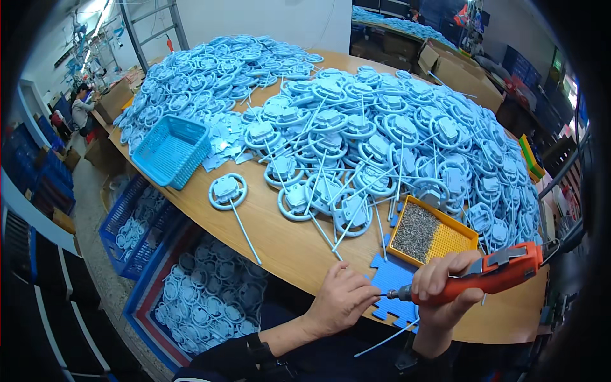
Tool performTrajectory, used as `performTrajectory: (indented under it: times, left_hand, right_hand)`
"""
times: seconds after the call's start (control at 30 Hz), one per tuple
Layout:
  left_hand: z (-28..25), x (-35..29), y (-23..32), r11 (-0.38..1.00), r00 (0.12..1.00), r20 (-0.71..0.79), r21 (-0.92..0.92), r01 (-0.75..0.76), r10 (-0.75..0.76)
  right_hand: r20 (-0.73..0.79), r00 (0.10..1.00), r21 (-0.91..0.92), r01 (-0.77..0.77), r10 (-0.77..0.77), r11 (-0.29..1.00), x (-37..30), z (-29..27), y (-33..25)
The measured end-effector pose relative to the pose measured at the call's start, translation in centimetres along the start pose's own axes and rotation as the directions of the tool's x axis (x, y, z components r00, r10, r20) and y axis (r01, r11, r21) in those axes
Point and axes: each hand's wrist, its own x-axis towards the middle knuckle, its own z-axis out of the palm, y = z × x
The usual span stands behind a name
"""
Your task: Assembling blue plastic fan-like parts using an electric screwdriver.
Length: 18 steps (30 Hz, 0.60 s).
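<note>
My right hand [442,286] is wrapped round a red-orange electric screwdriver [503,270], held level with its bit toward the left. The fingers of my left hand [340,299] are pinched together at the bit's tip; whatever they hold is too small or hidden. Under both hands lies a blue interlocking foam mat [389,280] at the table's front edge. Just beyond it, a yellow tray [458,240] holds many small screws [415,230]. A thin light-blue rod [385,337] sticks out below my hands, its other end hidden.
Light-blue plastic rings with rods [394,127] are heaped across the wooden table [273,219]. One ringed piece [227,191] lies apart beside a blue basket [170,149]. Crates of similar parts [203,296] stand below the left edge. A person [83,108] is far left.
</note>
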Motion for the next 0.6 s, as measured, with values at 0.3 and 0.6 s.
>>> performTrajectory:
  times: [0.3, 0.6]
  left_hand:
    - [-2.1, -0.1, -2.2, 0.999, 1.000, 0.017, 0.026, -0.025, 0.025]
    - [-16.4, -0.6, -18.5, 0.304, 0.770, -0.467, 0.729, 0.614, -0.435]
  right_hand:
    - [0.117, 0.993, 0.054, -0.006, -0.001, 0.999, 0.0, 0.5, 1.2]
    - [-0.007, 0.995, -0.102, 0.101, -0.102, 0.990, -0.5, -1.4, 1.3]
